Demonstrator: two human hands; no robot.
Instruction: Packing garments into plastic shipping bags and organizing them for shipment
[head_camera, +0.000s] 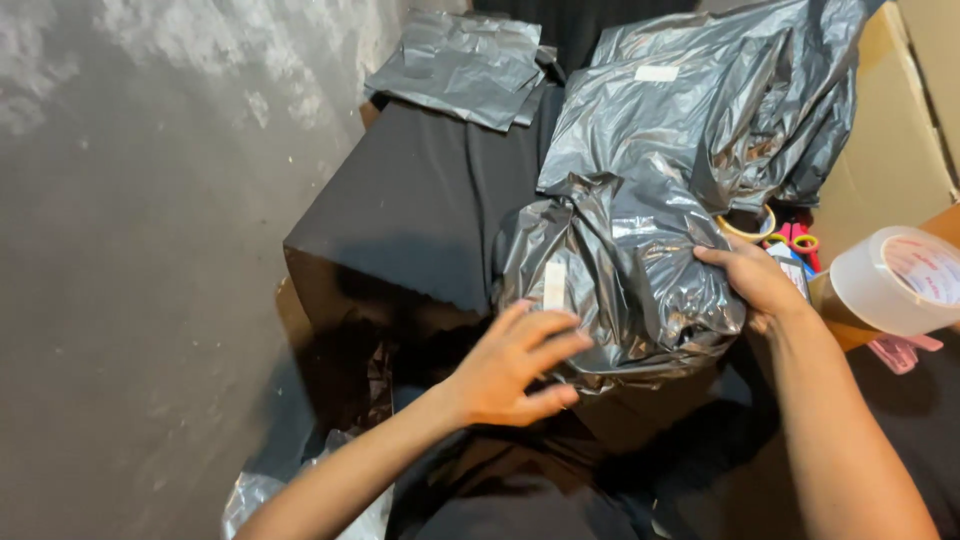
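Note:
A grey plastic mailer bag (625, 270), stuffed and crumpled, lies on a black cloth-covered surface (420, 200). A strip of clear tape (553, 285) runs down its near left side. My left hand (515, 365) rests with spread fingers against the bag's near left edge, just under the tape strip. My right hand (755, 285) grips the bag's right side, fingers curled into the plastic.
More filled grey bags (720, 100) are piled behind, and flat empty ones (460, 65) lie at the back. A roll of clear tape (900, 280), scissors with pink handles (795, 240) and a cardboard box (885, 150) sit on the right. A grey wall (150, 250) is on the left.

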